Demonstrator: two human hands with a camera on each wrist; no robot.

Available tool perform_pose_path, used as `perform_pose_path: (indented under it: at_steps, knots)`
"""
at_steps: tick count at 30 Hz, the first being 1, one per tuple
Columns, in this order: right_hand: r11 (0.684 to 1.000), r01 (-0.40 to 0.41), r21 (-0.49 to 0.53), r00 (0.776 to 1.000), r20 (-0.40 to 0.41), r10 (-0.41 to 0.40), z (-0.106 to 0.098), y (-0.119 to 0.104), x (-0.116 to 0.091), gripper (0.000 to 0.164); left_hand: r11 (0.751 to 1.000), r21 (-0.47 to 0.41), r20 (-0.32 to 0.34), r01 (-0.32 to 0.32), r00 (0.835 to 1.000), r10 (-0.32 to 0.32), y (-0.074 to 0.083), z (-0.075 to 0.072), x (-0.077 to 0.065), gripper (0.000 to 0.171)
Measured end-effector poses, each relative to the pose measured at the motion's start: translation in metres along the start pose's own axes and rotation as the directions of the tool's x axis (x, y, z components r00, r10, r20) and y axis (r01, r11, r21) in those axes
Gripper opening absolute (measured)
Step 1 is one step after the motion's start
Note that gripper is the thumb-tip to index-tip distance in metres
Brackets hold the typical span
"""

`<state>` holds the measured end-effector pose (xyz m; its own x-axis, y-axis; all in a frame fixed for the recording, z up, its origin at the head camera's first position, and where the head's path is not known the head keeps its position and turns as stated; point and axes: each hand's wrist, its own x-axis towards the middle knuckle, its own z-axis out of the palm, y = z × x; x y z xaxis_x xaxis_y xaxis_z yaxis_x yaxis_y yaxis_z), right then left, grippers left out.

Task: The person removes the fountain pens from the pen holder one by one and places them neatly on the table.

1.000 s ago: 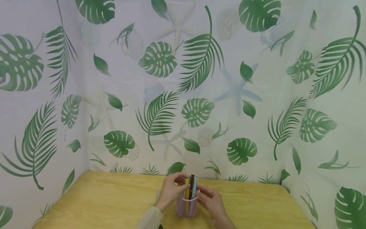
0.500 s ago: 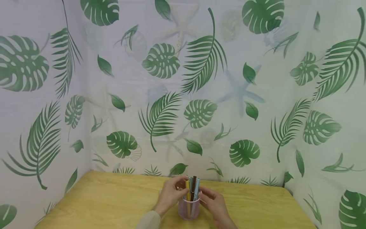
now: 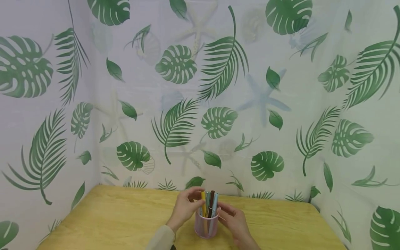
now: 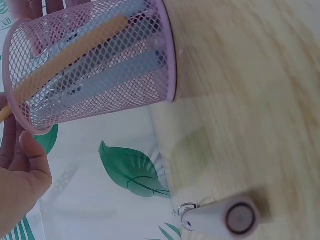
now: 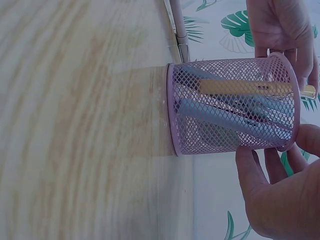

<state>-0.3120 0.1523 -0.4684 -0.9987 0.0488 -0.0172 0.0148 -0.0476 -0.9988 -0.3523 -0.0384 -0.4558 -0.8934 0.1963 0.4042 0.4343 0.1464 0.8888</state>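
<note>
A pink mesh pen cup (image 3: 206, 227) stands upright on the wooden table, holding several pens. Among them are a yellow pen (image 3: 204, 203), a dark brown pen (image 3: 211, 203) and a light blue pen (image 3: 215, 203). From the left, my left hand (image 3: 185, 208) pinches the yellow pen's upper end between thumb and fingers; its lower part shows through the mesh in the right wrist view. My right hand (image 5: 285, 195) holds the cup's right side, thumb near the rim and fingertips against the wall. Other pens partly hide behind these in the cup.
The yellow wooden table (image 3: 125, 215) meets leaf-print sheeting (image 3: 181, 166) at its back edge. A pale cylindrical object (image 4: 220, 218) with a dark ring at its end and a small metal loop stands out in the left wrist view.
The yellow pen's top has risen slightly and leans more to the left, with my left hand on it. My right hand stays at the cup. The head view has shifted a little.
</note>
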Motion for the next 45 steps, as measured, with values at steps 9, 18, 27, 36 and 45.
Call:
perform_pose_path:
  at_steps: [9,18,27,36,45]
  knots:
    - [1.000,0.011,0.006,1.000,-0.005,-0.011,0.001,0.002,0.001,0.041,0.999,-0.033,-0.039,0.001,0.999,-0.002,0.005,-0.004,0.002,0.033]
    - [1.000,0.005,0.005,1.000,-0.006,-0.005,0.001,0.001,0.001,0.041,0.995,-0.100,-0.073,-0.008,0.997,0.001,0.007,-0.007,0.006,0.035]
    - [1.000,0.001,0.000,1.000,-0.014,-0.001,0.001,0.001,0.000,0.040,0.983,-0.183,-0.122,-0.004,0.992,-0.019,0.014,-0.012,0.009,0.036]
    - [1.000,0.013,0.008,1.000,-0.007,-0.013,0.000,0.002,0.001,0.040,0.968,-0.250,-0.175,-0.034,0.985,-0.011,0.026,-0.020,0.013,0.039]
    - [1.000,0.000,-0.001,1.000,-0.004,0.000,0.001,0.001,0.000,0.041,0.953,-0.301,-0.226,-0.046,0.974,-0.025,0.030,-0.030,0.013,0.039]
